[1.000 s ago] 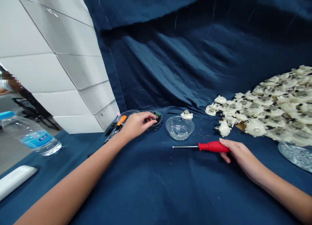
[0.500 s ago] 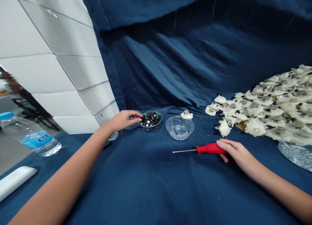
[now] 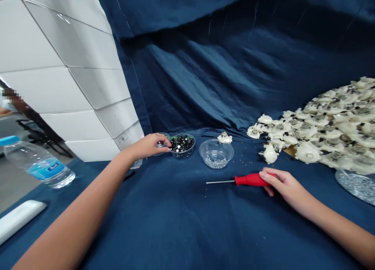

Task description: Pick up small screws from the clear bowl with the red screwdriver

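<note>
On the blue cloth-covered desk [image 3: 175, 223], the hands stand well apart: the left hand [image 3: 149, 146] reaches the rim of a bowl of black pieces [image 3: 182, 146], while the right hand [image 3: 288, 188] closes around the red handle of a screwdriver [image 3: 251, 180]. Between them and farther out, a clear bowl of small screws [image 3: 216, 160] sits near a lone white part [image 3: 224, 137]. Beyond the right hand, a large heap of white parts [image 3: 322, 131] remains, so much looks left.
</note>
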The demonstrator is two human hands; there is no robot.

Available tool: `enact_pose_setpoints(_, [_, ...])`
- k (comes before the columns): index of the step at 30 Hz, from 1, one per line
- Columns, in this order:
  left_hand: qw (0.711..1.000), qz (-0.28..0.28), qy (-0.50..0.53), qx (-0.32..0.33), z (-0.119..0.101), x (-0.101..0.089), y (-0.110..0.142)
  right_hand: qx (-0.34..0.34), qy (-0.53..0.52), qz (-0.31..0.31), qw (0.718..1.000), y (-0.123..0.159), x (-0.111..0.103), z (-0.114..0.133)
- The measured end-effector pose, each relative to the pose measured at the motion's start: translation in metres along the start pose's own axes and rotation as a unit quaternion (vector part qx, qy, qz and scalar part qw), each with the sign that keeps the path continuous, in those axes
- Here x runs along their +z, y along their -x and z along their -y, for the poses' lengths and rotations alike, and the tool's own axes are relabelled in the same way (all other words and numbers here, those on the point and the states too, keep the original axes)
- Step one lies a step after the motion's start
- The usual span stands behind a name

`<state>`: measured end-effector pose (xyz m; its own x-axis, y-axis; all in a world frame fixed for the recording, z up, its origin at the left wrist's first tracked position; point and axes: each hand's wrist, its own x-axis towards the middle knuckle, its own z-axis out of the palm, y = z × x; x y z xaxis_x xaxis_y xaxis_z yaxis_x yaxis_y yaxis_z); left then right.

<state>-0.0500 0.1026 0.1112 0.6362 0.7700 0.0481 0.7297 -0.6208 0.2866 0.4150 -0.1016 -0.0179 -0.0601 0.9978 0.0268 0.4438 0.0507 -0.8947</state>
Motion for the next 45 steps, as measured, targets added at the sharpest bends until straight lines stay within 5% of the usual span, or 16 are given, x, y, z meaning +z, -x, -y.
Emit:
enact_pose_setpoints(9, [0.999, -0.016, 0.034, -0.014, -0.009, -0.004, 0.002, -0.006, 0.009, 0.004, 1.0, 0.001, 0.0, 0.004])
enact_pose_setpoints(19, [0.97, 0.11, 0.202, 0.073, -0.09, -0.018, 0.019, 0.025, -0.265, -0.037, 0.963, 0.004, 0.014, 0.009])
enact_pose_setpoints(23, [0.943, 0.126, 0.301, 0.06, -0.118, 0.019, 0.026, 0.041, -0.271, -0.068, 0.959, 0.003, 0.016, 0.015])
enact_pose_setpoints(26, [0.879, 0.119, 0.462, -0.004, -0.124, 0.074, 0.033, 0.052, -0.293, -0.077, 0.952, 0.003, 0.016, 0.016])
enact_pose_setpoints(31, [0.805, 0.02, 0.587, -0.08, -0.111, 0.139, 0.038, 0.048, -0.326, -0.051, 0.943, 0.005, 0.014, 0.014])
enact_pose_setpoints(39, [0.793, -0.073, 0.598, -0.092, -0.101, 0.143, 0.034, 0.039, -0.299, 0.04, 0.953, 0.011, 0.016, 0.021])
enact_pose_setpoints(45, [0.807, -0.088, 0.576, -0.093, -0.101, 0.145, 0.035, 0.061, -0.286, -0.004, 0.956, 0.009, 0.02, 0.018])
